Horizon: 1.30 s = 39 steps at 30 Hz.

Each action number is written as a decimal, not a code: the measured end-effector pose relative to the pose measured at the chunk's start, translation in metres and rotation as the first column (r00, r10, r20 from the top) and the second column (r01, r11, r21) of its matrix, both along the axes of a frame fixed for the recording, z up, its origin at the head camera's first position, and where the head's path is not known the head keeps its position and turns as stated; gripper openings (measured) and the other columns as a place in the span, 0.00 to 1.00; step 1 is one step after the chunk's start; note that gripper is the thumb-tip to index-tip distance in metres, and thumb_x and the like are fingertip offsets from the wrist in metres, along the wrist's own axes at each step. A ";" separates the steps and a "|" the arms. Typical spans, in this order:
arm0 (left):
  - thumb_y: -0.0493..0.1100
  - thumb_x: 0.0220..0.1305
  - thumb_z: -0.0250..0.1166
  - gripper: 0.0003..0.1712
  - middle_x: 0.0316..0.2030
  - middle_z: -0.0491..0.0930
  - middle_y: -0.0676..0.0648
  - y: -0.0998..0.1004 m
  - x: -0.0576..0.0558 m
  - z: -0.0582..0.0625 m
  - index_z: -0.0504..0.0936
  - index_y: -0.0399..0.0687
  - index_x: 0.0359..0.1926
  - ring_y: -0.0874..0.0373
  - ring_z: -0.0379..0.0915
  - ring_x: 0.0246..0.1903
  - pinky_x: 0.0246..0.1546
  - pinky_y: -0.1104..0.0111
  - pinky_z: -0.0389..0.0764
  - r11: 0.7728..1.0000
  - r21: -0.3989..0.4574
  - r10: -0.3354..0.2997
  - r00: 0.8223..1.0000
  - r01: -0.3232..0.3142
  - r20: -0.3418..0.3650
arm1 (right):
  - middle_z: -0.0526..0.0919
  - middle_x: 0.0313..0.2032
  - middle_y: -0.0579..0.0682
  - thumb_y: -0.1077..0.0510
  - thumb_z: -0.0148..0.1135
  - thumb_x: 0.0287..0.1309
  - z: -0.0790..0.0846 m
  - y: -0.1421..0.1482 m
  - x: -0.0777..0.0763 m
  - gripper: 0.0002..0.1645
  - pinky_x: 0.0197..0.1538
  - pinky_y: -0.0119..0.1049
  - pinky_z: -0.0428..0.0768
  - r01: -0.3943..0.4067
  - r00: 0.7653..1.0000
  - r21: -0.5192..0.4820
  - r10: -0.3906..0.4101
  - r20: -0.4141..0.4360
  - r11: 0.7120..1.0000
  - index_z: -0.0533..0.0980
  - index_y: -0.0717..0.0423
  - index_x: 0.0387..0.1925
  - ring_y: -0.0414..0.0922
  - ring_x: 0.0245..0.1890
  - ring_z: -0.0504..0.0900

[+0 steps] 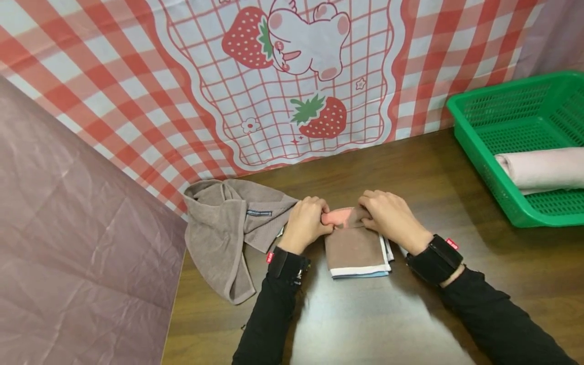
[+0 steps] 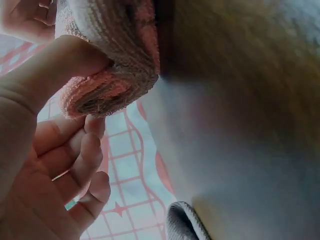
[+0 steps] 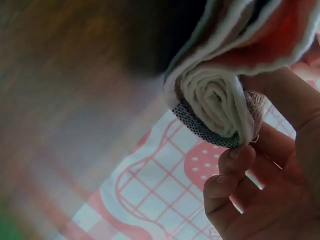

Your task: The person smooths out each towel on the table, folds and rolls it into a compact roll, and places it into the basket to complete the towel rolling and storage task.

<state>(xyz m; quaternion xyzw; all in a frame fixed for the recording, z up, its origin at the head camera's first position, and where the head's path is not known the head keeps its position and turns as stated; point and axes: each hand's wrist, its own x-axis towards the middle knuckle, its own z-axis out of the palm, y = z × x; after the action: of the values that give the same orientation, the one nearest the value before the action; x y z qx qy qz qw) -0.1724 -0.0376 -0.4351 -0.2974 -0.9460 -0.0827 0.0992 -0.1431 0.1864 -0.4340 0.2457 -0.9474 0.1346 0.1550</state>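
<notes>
A small brown towel (image 1: pixel 356 248) with white and blue edges lies folded on the table, its far end rolled up and showing a pink patch. My left hand (image 1: pixel 306 223) pinches the left end of the roll between thumb and fingers. At the other end, my right hand (image 1: pixel 390 215) grips the roll the same way. In the left wrist view the rolled end (image 2: pixel 107 92) shows pink and brown terry layers under the thumb. The right wrist view shows a white spiral of layers (image 3: pixel 215 102), with loose folds above it.
A crumpled grey-brown towel (image 1: pixel 219 238) with a dark blue stripe lies to the left. At the right stands a green basket (image 1: pixel 483 172) holding a rolled pale pink towel (image 1: pixel 547 170). A red-checked strawberry cloth (image 1: pixel 182 101) hangs behind the wooden table (image 1: pixel 438 172).
</notes>
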 end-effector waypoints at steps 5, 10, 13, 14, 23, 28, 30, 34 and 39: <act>0.50 0.47 0.77 0.17 0.32 0.78 0.55 0.003 0.003 -0.004 0.80 0.53 0.34 0.59 0.74 0.36 0.39 0.67 0.73 1.000 -0.024 -0.001 0.998 -0.001 -0.067 | 0.78 0.31 0.52 0.61 0.79 0.41 -0.006 -0.002 0.002 0.18 0.32 0.44 0.71 0.004 1.000 -0.001 -0.004 -0.026 1.000 0.76 0.59 0.32 0.50 0.29 0.79; 0.43 0.41 0.79 0.17 0.28 0.75 0.56 0.005 0.007 -0.011 0.77 0.53 0.29 0.59 0.72 0.32 0.36 0.68 0.70 1.000 -0.004 0.001 0.996 -0.002 -0.094 | 0.78 0.32 0.54 0.61 0.83 0.36 -0.013 -0.005 0.007 0.25 0.33 0.45 0.74 -0.004 0.999 0.034 0.006 -0.049 0.999 0.76 0.61 0.34 0.51 0.29 0.80; 0.39 0.42 0.77 0.14 0.27 0.75 0.56 0.005 0.009 -0.010 0.78 0.54 0.28 0.59 0.73 0.31 0.34 0.68 0.71 1.000 -0.008 -0.002 0.995 0.001 -0.096 | 0.78 0.31 0.54 0.64 0.83 0.35 -0.014 -0.006 0.009 0.25 0.34 0.47 0.78 -0.014 0.999 0.038 0.016 -0.049 0.999 0.76 0.63 0.34 0.52 0.28 0.81; 0.39 0.44 0.76 0.13 0.27 0.76 0.56 0.005 0.010 -0.009 0.79 0.53 0.28 0.59 0.74 0.31 0.34 0.68 0.72 1.000 -0.016 -0.007 0.996 0.006 -0.091 | 0.78 0.31 0.55 0.65 0.82 0.35 -0.013 -0.005 0.010 0.24 0.34 0.48 0.79 -0.021 0.999 0.040 0.022 -0.042 0.999 0.76 0.63 0.34 0.52 0.28 0.80; 0.55 0.64 0.67 0.13 0.32 0.83 0.54 -0.008 0.015 0.017 0.89 0.52 0.35 0.62 0.78 0.32 0.36 0.70 0.77 0.993 0.068 -0.104 0.969 0.091 0.223 | 0.70 0.25 0.42 0.62 0.73 0.53 0.013 0.013 0.015 0.11 0.28 0.32 0.69 -0.214 0.932 -0.065 0.224 0.284 0.975 0.76 0.50 0.26 0.37 0.24 0.68; 0.54 0.64 0.68 0.20 0.31 0.83 0.52 -0.013 0.011 0.013 0.86 0.50 0.19 0.60 0.77 0.34 0.39 0.68 0.76 0.987 0.141 -0.103 0.971 0.074 0.217 | 0.72 0.26 0.40 0.64 0.57 0.68 0.012 0.020 0.008 0.05 0.33 0.32 0.71 -0.250 0.864 -0.228 0.323 0.388 0.941 0.75 0.53 0.34 0.34 0.26 0.69; 0.59 0.59 0.70 0.24 0.33 0.81 0.52 -0.014 0.009 0.010 0.81 0.51 0.14 0.57 0.76 0.36 0.41 0.64 0.76 0.992 0.124 -0.056 0.986 0.036 0.157 | 0.74 0.27 0.41 0.64 0.56 0.69 0.009 0.022 0.004 0.03 0.33 0.32 0.72 -0.237 0.838 -0.272 0.338 0.428 0.933 0.75 0.56 0.43 0.34 0.26 0.70; 0.62 0.52 0.74 0.21 0.48 0.80 0.50 -0.015 0.005 0.005 0.83 0.50 0.30 0.54 0.76 0.49 0.52 0.58 0.75 0.987 0.159 -0.004 0.988 -0.021 0.154 | 0.77 0.29 0.43 0.62 0.60 0.67 0.008 0.023 0.000 0.17 0.32 0.31 0.72 -0.230 0.808 -0.308 0.358 0.468 0.923 0.74 0.63 0.55 0.33 0.25 0.70; 0.50 0.61 0.70 0.26 0.66 0.73 0.45 -0.013 0.000 0.004 0.81 0.48 0.59 0.51 0.69 0.66 0.67 0.60 0.67 0.953 0.281 -0.207 0.914 0.110 0.348 | 0.71 0.26 0.44 0.58 0.67 0.61 0.010 0.024 -0.002 0.17 0.31 0.32 0.68 -0.203 0.834 -0.275 0.313 0.454 0.940 0.78 0.59 0.50 0.36 0.24 0.67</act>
<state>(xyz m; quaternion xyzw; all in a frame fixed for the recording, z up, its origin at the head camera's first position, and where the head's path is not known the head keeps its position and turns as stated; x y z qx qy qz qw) -0.1720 -0.0510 -0.4315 -0.3372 -0.9014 -0.2667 -0.0523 -0.1447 0.2105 -0.4243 0.3111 -0.8930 0.3140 -0.0850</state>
